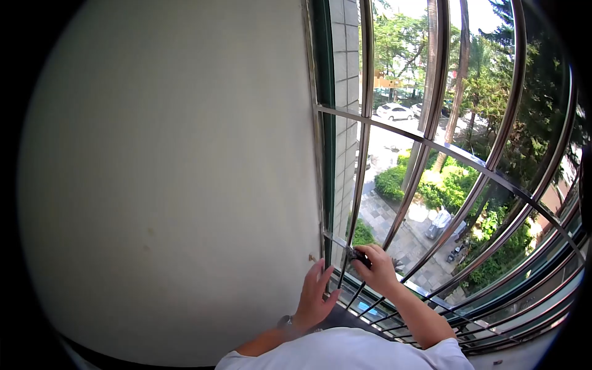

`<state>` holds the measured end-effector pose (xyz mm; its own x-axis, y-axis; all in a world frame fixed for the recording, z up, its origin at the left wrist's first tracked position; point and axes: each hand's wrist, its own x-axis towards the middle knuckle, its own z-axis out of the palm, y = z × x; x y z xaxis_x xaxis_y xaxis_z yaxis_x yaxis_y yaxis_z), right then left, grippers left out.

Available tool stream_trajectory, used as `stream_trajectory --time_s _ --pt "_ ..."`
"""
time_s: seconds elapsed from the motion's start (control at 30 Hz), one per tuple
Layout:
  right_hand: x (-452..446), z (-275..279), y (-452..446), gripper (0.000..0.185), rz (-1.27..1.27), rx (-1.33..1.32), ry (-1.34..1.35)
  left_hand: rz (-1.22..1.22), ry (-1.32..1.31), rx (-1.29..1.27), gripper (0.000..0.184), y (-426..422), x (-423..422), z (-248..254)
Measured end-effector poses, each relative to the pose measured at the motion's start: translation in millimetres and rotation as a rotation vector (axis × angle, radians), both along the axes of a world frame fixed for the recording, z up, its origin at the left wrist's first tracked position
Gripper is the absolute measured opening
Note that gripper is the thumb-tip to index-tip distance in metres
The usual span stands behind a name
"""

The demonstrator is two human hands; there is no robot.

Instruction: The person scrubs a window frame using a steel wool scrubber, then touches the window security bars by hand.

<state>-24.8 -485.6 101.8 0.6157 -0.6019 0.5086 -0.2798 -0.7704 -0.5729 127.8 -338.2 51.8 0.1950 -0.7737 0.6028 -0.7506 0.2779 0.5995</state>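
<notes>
The right hand (377, 268) is closed around a dark bundle (356, 254), perhaps a crumpled cloth, which sits at the spot where the lower crossbar (335, 239) meets the first upright bar (357, 185) of the window grille, near the green frame (328, 154). The left hand (313, 299) is spread, fingers apart and holding nothing that shows, between the pale wall (166, 154) and the right hand; whether its fingertips touch anything I cannot tell. For good handling at this corner, a firm, even wrap around the metal would likely serve better than poking with the fingertips, since the bars look smooth and the joint is tight. The bundle is best gripped well gathered, as a loose end could slip through the gaps towards the outdoor drop. The left hand would probably help most by steadying the crossbar or taking the bundle's free edge, with the wristwatch (284, 321) held clear of the metal. As for containers, I can make out none within view, so there are no contents to report.
</notes>
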Motion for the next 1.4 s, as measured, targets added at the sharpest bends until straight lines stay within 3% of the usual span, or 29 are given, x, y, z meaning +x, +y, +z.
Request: stream_trajectory --time_s 0.17,0.27,0.37,0.5,0.67,0.73,0.8,0.87,0.9,0.93,1.03,1.1,1.13,1.17,1.2,1.3,1.33,1.4 --pt "52.3 179.2 -22.8 0.028 0.015 -0.856 -0.129 0.069 -0.096 0.000 0.045 13.1 34.8 -15.0" --pt "97.6 280.6 -51.1 0.026 -0.082 -1.246 -0.129 0.069 -0.079 -0.013 0.043 12.1 50.3 -20.9" --pt "125.5 352.1 -86.4 0.019 -0.176 -1.686 0.164 0.054 -0.065 -0.050 0.040 6.7 61.7 -27.2" --pt "138.2 383.0 -117.2 0.016 -0.362 -1.725 0.454 0.032 -0.015 -0.047 0.035 -3.3 74.5 -37.2" --pt "156.6 392.9 -129.9 0.021 -0.354 -1.668 0.565 -0.004 -0.009 -0.050 0.032 -21.3 92.4 -43.7" --pt "161.2 402.9 -134.4 0.028 -0.410 -1.753 0.493 -0.025 0.009 -0.056 0.031 -31.4 96.9 -43.9" --pt "166.7 433.0 -145.1 0.023 -0.511 -1.717 0.404 -0.047 0.024 -0.054 0.031 -40.2 99.8 -42.9" --pt "175.7 470.2 -143.4 0.022 -0.783 -1.454 0.361 -0.076 0.053 -0.053 0.031 -48.4 100.6 -39.8" --pt "175.3 483.1 -140.1 0.013 -0.704 -1.560 0.310 -0.082 0.052 -0.054 0.031 -52.3 101.2 -39.0" --pt "177.1 491.4 -129.9 0.016 -0.619 -1.665 0.256 -0.074 0.055 -0.060 0.030 -57.2 101.7 -38.3" --pt "171.9 459.2 -147.0 0.019 -0.684 -1.521 0.479 -0.078 0.080 -0.051 0.030 -61.8 103.8 -44.0" --pt "162.0 404.5 -136.1 0.016 -0.502 -1.798 0.691 -0.082 0.104 -0.056 0.031 -65.5 101.5 -46.6" --pt "162.8 375.4 -131.8 0.005 -0.401 -1.764 0.753 -0.074 0.091 -0.059 0.030 -66.8 101.9 -46.3" --pt "161.1 365.9 -128.2 0.006 -0.242 -1.805 0.694 -0.063 0.075 -0.068 0.030 -70.0 103.1 -43.7" --pt "161.9 369.6 -128.7 0.008 -0.281 -1.797 0.684 -0.065 0.067 -0.081 0.030 -70.3 105.5 -39.3" --pt "165.1 424.9 -133.4 0.002 -0.554 -1.838 0.643 -0.032 0.073 -0.161 0.029 -68.4 101.0 -21.0" --pt "167.0 452.6 -135.0 0.006 -0.546 -1.793 0.547 -0.026 0.069 -0.184 0.029 -71.4 101.7 -26.1" --pt "176.3 504.5 -135.2 0.008 -0.779 -1.768 0.453 -0.042 0.107 -0.164 0.029 -78.3 102.3 -39.2"
